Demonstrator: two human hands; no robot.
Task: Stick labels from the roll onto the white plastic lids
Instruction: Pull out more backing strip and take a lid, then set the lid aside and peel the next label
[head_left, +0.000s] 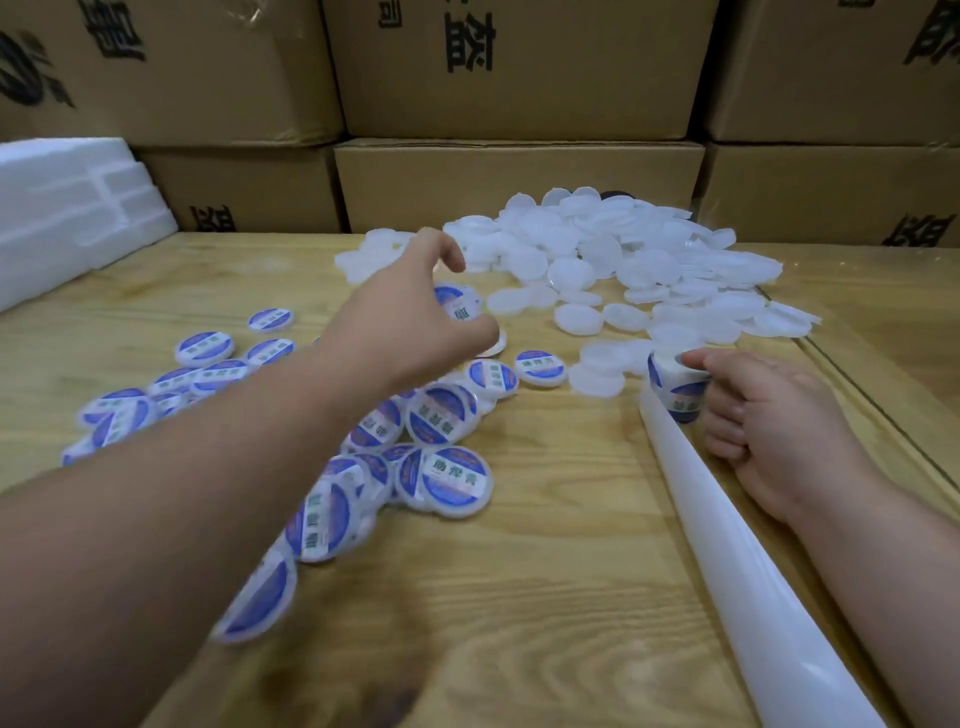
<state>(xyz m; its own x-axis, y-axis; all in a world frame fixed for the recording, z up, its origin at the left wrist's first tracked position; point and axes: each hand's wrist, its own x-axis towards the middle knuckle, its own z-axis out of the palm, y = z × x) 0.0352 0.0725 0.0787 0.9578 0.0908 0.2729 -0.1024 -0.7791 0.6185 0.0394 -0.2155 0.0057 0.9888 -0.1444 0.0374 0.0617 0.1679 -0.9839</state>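
Observation:
A heap of plain white plastic lids (623, 260) lies at the back right of the wooden table (519, 597). Labelled lids (441, 415) with blue round stickers are scattered across the left and centre. My left hand (410, 322) reaches forward over them, thumb and fingers curled round a labelled lid (458, 304). My right hand (769, 431) grips the small label roll (675, 387), thumb on its top. A long white backing strip (753, 545) trails from the roll toward the near right corner.
Stacked cardboard boxes (519, 176) wall off the back of the table. A white foam block (72, 208) sits at the back left. A raised wooden rim (883, 415) runs along the table's right side.

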